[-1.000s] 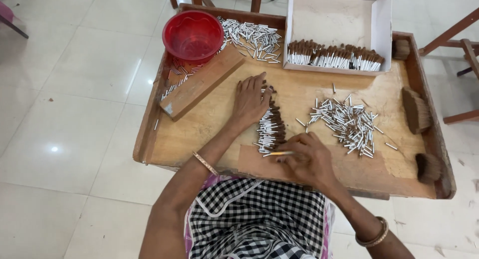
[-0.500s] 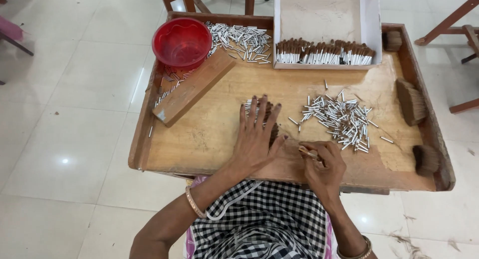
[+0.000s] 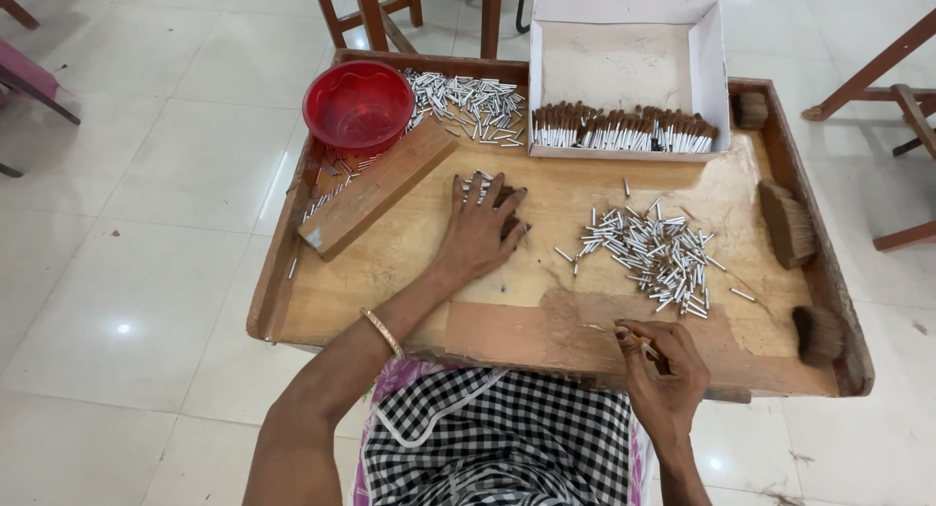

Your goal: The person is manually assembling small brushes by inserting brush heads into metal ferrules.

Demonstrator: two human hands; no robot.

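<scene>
Sorting step: left hand (image 3: 480, 231) pressed flat, fingers spread, on a small stick bundle (image 3: 478, 186); right hand (image 3: 663, 365) pinching one stick (image 3: 639, 338).
Loose tubes (image 3: 655, 253) lie between both hands on the worktop (image 3: 409, 272); the next move likely calls for a fine fingertip grip.

The tray (image 3: 409, 282) is bare matt wood, worn and stained, as is the block (image 3: 375, 186) lying on it. The bowl (image 3: 358, 104) is glossy red plastic. The small tubes (image 3: 648, 248) shine like silvery metal or foil. The far box (image 3: 624, 58) looks like matt white card. The floor tiles (image 3: 146, 204) are smooth and glossy
</scene>
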